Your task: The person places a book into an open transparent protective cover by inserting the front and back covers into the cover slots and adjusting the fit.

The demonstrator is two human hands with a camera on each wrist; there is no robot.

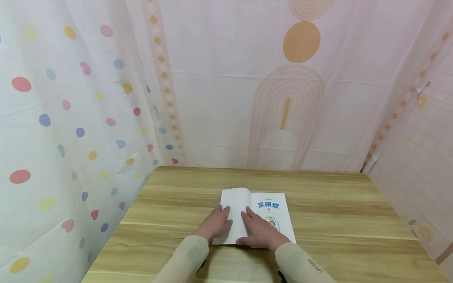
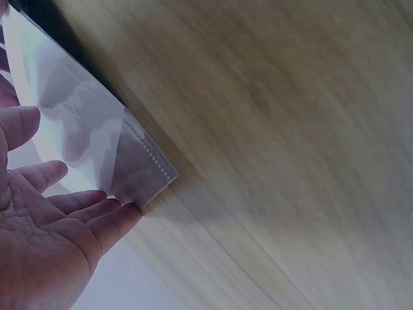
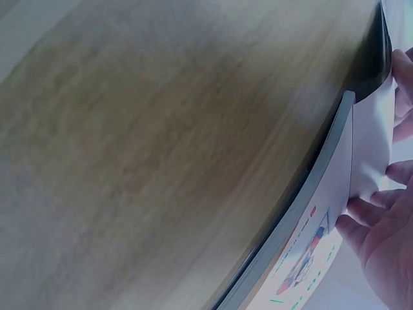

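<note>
Book (image 1: 263, 214) lies flat near the front edge of the table (image 1: 336, 220), about midway btwn left & right edges, spine side toward the person's left. Its white cover/front leaf (image 1: 235, 206) is folded over to the left, w/ the title page showing on the right. Left hand (image 1: 215, 223) rests w/ fingers straight on that turned leaf, palm down, gripping nothing; judging by the pose, it pins the leaf so it won't spring back. Right hand (image 1: 260, 232) lies flat too, fingers extended across the fold & lower title page, prob. pressing the crease down. Right wrist view shows the page block's edge raised slightly off the wood. Curtains (image 1: 70, 118) hang round the left, back & right edges. Nothing lies in the hands' way.
</note>
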